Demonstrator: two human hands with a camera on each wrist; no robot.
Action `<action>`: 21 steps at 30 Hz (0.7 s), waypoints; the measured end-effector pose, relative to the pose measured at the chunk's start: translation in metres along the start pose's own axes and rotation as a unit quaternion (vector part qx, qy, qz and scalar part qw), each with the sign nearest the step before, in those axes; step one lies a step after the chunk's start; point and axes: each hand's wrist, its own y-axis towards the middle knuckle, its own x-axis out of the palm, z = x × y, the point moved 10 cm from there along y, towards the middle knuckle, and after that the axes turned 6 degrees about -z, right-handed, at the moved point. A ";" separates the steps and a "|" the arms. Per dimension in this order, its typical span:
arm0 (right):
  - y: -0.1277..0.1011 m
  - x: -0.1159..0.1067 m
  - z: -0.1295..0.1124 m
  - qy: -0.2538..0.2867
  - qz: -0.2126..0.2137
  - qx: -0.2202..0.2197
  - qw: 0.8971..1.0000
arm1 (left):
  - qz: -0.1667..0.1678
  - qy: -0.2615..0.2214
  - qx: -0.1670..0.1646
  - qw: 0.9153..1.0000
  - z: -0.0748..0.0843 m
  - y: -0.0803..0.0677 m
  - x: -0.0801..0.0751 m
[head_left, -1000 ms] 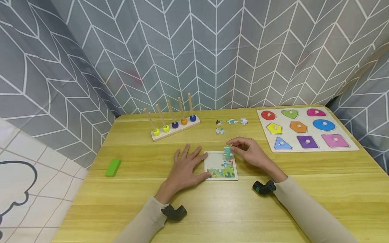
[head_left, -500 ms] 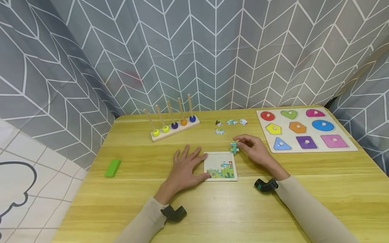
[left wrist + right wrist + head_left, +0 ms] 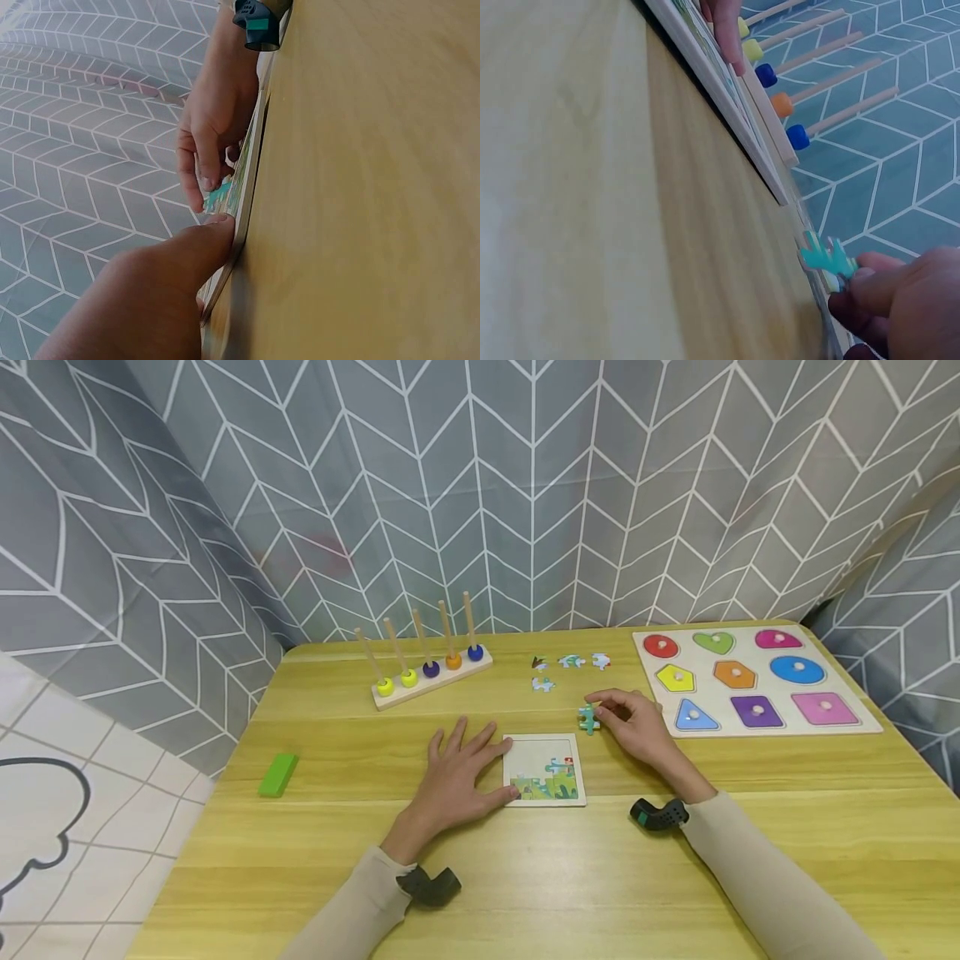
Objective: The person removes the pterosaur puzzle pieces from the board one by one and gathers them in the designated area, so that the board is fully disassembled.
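Observation:
A square puzzle tray lies flat on the table, its lower part filled with joined green and blue pieces. My left hand lies spread at the tray's left side, thumb and index fingertip on its rim. In the left wrist view the left thumb rests on the tray's edge. Thumb and fingers of my right hand pinch a teal jigsaw piece just beyond the tray's upper right corner. The right wrist view shows that same jigsaw piece between the fingertips.
Several loose jigsaw pieces lie behind the tray. At the back left stands a peg stacker with coloured beads. A shape-knob board is at the right, a green block at the left. A patterned curtain hangs behind the table.
My right hand has carried the teal jigsaw piece from over the tray's upper right to the table beyond its corner, moving right and slightly away. The left hand has stayed on the tray.

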 end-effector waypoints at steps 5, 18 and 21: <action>0.000 -0.001 -0.003 -0.019 0.006 -0.010 1.000 | -0.001 0.000 0.001 1.000 0.001 0.000 -0.001; -0.001 -0.001 -0.003 -0.026 0.003 -0.010 1.000 | -0.004 0.000 0.000 1.000 0.000 0.000 0.000; -0.001 0.001 -0.003 -0.035 -0.007 -0.012 0.999 | -0.004 0.001 0.000 1.000 0.000 0.000 0.000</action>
